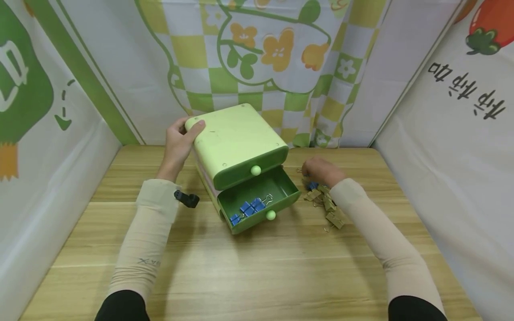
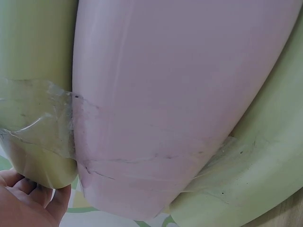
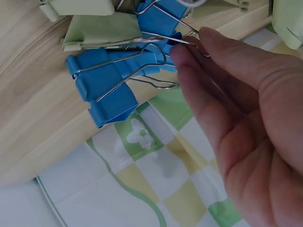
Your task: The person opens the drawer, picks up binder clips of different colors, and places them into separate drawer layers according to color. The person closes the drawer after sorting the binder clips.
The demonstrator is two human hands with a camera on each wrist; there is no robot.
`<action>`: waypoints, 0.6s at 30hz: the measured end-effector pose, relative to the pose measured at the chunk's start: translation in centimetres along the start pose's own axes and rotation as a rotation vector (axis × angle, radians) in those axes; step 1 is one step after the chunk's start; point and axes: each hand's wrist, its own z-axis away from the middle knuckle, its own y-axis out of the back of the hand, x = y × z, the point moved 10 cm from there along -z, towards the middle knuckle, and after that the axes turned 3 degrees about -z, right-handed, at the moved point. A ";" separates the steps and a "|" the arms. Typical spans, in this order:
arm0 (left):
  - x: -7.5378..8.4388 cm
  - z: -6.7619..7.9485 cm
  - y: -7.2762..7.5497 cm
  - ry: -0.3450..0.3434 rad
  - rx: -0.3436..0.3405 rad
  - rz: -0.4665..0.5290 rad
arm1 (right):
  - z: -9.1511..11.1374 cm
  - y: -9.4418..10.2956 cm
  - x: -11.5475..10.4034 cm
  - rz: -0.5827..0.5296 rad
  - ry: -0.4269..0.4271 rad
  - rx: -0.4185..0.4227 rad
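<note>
A light green drawer cabinet [image 1: 241, 138] stands at an angle on the table, its lower drawer [image 1: 281, 185] pulled out. Several blue binder clips [image 1: 252, 207] lie inside that drawer. My left hand [image 1: 178, 142] grips the cabinet's back left top corner, thumb on top; fingertips show at the edge in the left wrist view. To the right of the cabinet, my right hand [image 3: 246, 104] pinches the wire handle of a blue binder clip [image 3: 161, 21] between thumb and fingers. Another blue binder clip [image 3: 106, 87] lies beside it. Olive-gold binder clips [image 1: 329, 203] are piled near that wrist.
The upper drawer [image 1: 255, 170] is closed. Clear tape [image 2: 42, 118] runs across the cabinet's side, over a pink section [image 2: 156, 94]. A patterned cloth [image 1: 277, 102] hangs behind the wooden table [image 1: 241, 276], and white printed panels stand at both sides.
</note>
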 end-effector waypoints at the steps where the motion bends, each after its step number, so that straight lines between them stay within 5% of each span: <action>1: 0.0 0.0 0.0 0.002 0.001 -0.001 | 0.0 -0.1 0.1 -0.013 -0.012 -0.012; 10: 0.2 -0.1 0.2 -0.008 0.007 0.010 | 0.6 -0.7 1.0 -0.133 -0.100 -0.142; 18: -0.2 0.0 0.1 0.014 -0.006 0.002 | 1.7 -2.2 2.7 -0.359 -0.126 -0.259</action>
